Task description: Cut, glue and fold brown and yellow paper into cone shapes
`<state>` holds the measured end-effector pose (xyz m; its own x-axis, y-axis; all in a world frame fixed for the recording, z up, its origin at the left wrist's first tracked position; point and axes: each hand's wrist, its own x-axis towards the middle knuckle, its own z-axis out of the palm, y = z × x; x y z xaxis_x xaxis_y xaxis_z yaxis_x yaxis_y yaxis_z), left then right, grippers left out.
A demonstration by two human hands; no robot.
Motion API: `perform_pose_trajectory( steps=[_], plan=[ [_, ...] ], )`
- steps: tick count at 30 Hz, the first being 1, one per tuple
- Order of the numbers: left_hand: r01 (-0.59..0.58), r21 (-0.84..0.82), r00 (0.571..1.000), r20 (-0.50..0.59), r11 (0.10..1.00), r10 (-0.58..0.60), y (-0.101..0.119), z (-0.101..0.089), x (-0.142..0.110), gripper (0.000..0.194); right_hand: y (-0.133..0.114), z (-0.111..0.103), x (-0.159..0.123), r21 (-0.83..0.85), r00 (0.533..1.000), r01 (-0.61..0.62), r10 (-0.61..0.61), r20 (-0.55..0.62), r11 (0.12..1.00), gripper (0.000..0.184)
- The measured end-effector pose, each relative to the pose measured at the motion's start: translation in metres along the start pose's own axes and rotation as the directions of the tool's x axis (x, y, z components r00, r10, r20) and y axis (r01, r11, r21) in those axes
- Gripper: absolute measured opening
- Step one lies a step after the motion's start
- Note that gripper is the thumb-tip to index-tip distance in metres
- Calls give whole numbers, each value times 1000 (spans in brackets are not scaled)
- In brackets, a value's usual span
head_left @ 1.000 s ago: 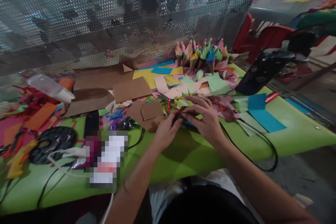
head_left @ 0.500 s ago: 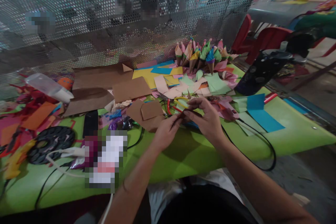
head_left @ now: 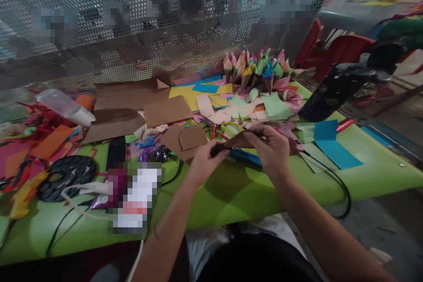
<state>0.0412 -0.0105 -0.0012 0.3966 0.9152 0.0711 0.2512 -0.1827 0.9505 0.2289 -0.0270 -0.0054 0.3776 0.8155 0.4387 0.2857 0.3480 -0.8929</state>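
Note:
A piece of brown paper is held above the table between my two hands. My left hand pinches its left end, and my right hand grips the other end, thumb in front. The paper looks bent or partly rolled; its exact shape is partly covered by my fingers. Under my right hand lies a blue object, mostly hidden. Just beyond my hands are yellow-handled scissors. More brown paper pieces lie left of the scissors.
Paper ice-cream cones stand at the back. Coloured paper, a yellow glue gun, a black round palette and a plastic bottle cover the left. A black tumbler leans at the right. Black cable loops near the front edge.
My hands have moved apart, the right one to the right, and the brown paper between them now shows more. The view has shifted slightly.

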Motion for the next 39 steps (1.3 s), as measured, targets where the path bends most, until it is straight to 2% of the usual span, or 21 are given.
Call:
perform_pose_trajectory(
  steps=[4,9,20,26,29,32,36,39],
  plan=[
    [-11,-83,1000,-14,996,10,1,2,0,30,0,1,-1,16,1000,-4,4,0,1000,11],
    [-24,-68,999,-39,997,21,4,1,-1,29,0,1,0,46,999,-45,44,22,998,13],
    [-7,-123,998,-71,992,-2,-2,2,0,30,0,3,-2,40,998,-56,56,12,998,16],
    [-14,15,999,-36,1000,14,0,-2,0,22,-5,3,-3,-66,998,64,-62,32,996,9],
    [-58,90,998,5,994,58,3,-1,-1,29,-9,5,-4,-96,985,151,-140,105,984,12],
    [-112,152,993,47,982,106,4,2,-1,30,-11,8,-7,-80,972,182,-167,164,980,14],
    [-127,208,992,12,970,127,0,6,0,29,-9,7,-8,-47,983,104,-95,158,993,14],
    [-91,210,984,-132,974,120,-3,8,0,29,-4,6,-7,95,991,-23,10,136,995,21]
  ],
)
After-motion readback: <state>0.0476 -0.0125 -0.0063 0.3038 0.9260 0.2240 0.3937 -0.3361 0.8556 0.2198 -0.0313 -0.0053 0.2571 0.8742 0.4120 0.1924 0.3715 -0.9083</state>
